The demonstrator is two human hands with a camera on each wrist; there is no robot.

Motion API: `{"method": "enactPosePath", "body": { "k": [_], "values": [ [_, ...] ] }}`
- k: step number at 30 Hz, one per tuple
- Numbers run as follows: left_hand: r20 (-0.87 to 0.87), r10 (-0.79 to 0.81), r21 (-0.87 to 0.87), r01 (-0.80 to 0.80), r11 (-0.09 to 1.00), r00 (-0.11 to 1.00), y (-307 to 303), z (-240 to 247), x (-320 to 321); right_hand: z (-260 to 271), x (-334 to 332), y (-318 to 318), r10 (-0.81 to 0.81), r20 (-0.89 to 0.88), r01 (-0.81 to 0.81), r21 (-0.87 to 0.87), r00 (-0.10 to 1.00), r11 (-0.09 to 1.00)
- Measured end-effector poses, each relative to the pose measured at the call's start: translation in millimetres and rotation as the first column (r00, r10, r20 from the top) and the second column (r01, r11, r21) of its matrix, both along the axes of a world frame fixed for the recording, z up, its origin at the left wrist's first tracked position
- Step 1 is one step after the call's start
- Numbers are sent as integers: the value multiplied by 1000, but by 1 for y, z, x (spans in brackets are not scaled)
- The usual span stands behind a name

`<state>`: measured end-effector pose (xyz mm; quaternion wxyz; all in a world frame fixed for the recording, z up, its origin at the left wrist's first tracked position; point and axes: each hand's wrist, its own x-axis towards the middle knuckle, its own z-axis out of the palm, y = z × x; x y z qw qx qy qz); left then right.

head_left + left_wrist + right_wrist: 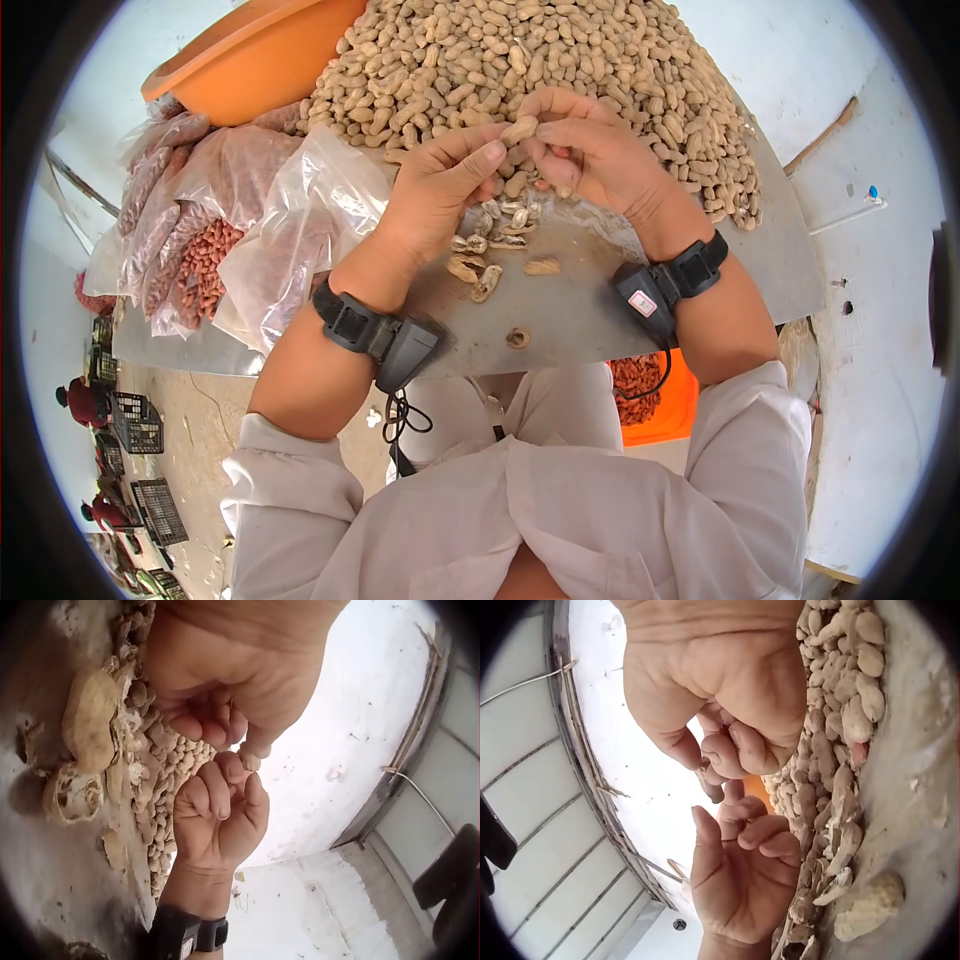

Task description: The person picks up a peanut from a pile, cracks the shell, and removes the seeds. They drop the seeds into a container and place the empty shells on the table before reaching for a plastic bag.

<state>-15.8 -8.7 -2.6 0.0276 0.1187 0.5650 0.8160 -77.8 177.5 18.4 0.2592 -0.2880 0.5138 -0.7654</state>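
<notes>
An unshelled peanut point(520, 130) is pinched between the thumb and finger of my right hand point(600, 165), over the near edge of a big peanut heap point(480, 60). My left hand point(445, 190) is close against the peanut's left end, its thumb and forefinger apart, other fingers loosely bent. The right wrist view shows the peanut point(711, 784) jutting from the right fingertips above the left hand point(742, 877). Something reddish shows among the curled right fingers. Below the hands, broken shells point(485, 270) lie on the grey tabletop point(560, 320).
Clear plastic bags point(300, 230) with red shelled peanuts point(208, 262) lie at the left, beside an orange basin point(250, 60). Under the table's front edge is an orange container point(675, 405) of red kernels. Black crates point(138, 422) and people stand far left.
</notes>
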Motion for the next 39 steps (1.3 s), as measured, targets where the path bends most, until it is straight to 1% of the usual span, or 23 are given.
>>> {"method": "enactPosePath", "body": {
  "k": [1, 4, 7, 9, 10, 13, 16, 19, 21, 22, 24, 28, 30, 31, 33, 37, 39],
  "values": [
    [3, 6, 3, -6, 1000, 1000, 0, 0, -1, -2, 1, -2, -7, 19, 7, -2, 1000, 1000],
    [0, 41, -2, -41, 999, 999, -1, -3, -4, -9, -2, -6, 65, 26, -63, -75, 998, 995],
    [-26, 109, -46, -110, 993, 994, -2, -4, -5, -7, 0, -5, -11, 46, 12, -8, 999, 1000],
    [-47, 151, -97, -155, 983, 987, -2, -3, -3, -7, -1, -6, -44, 2, 44, 32, 999, 999],
    [-65, 165, -75, -169, 983, 984, -1, -2, -2, -8, -1, -7, -60, -20, 61, 52, 998, 997],
    [-99, 196, -28, -200, 979, 975, 2, -1, 0, -10, 4, -11, -127, -159, 153, 160, 979, 975],
    [-99, 198, -28, -202, 979, 975, 1, -2, -1, -9, 6, -13, -117, -155, 145, 179, 981, 973],
    [-76, 179, -14, -180, 983, 981, 0, -5, -4, -1, 16, -14, -166, -313, 265, 307, 935, 914],
    [-31, 176, 23, -176, 984, 984, 2, -3, -3, -4, 16, -15, -197, -432, 347, 304, 880, 887],
    [-20, 200, 19, -200, 980, 980, 3, -2, -2, -5, 16, -16, -208, -489, 387, 297, 847, 873],
    [2, 249, 9, -249, 968, 968, 6, 0, 0, -4, 19, -18, -214, -524, 415, 304, 825, 857],
    [-86, 284, -77, -291, 954, 955, 7, -4, -2, -5, 22, -21, -215, -583, 459, 311, 784, 832],
    [-129, 305, -134, -322, 937, 943, 8, -5, -1, -4, 24, -22, -216, -646, 514, 316, 732, 797],
    [-132, 307, -104, -322, 941, 942, 9, -6, -1, -3, 25, -23, -216, -675, 542, 318, 706, 778],
    [-135, 312, -45, -320, 946, 940, 10, -8, -2, -2, 28, -25, -232, -676, 554, 307, 699, 774],
    [-172, 309, -28, -318, 948, 936, 10, -9, -3, -7, 28, -27, -291, -698, 589, 229, 654, 775],
    [-164, 315, -10, -321, 947, 935, 12, -6, -2, -12, 26, -29, -336, -572, 528, 207, 748, 824]
  ]
}}
